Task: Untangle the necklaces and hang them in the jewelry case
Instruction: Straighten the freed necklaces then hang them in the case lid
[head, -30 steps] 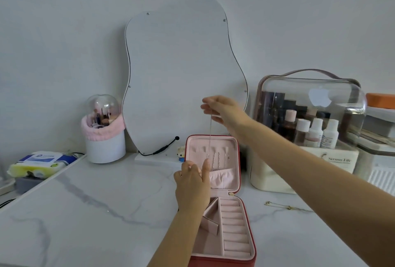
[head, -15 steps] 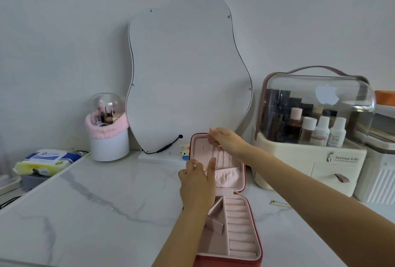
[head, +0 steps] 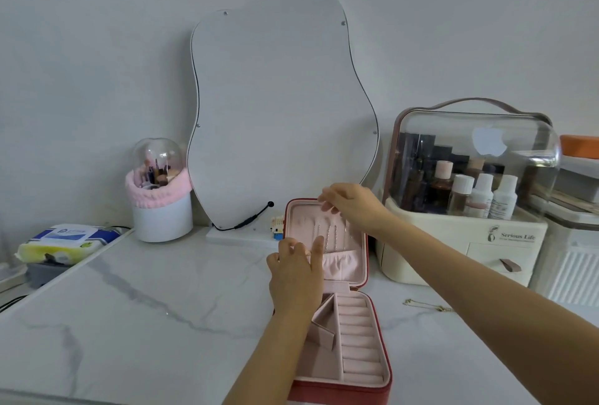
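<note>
The red jewelry case (head: 387, 383) lies open on the marble top, its pink lid (head: 365, 262) standing upright. Several thin silver necklaces (head: 334, 236) hang down the lid's lining above an elastic pocket. My right hand (head: 351, 207) is at the lid's top edge, where its fingertips pinch the upper end of a thin necklace at the hooks. Lower down, my left hand (head: 296, 275) is raised against the lining at the pocket's upper edge, with one finger straight beside the chains. A gold necklace (head: 428, 306) lies loose on the table to the right of the case.
A wavy mirror (head: 282, 106) leans on the wall behind the case. A clear-lidded cosmetics box (head: 466, 233) stands at the right, a brush holder (head: 160, 207) with a pink band at the left, and a pack of wipes (head: 68, 241) at the far left.
My right hand has come down from high above the case to the lid's top edge, bringing the necklace with it. The left hand has stayed at the pocket.
</note>
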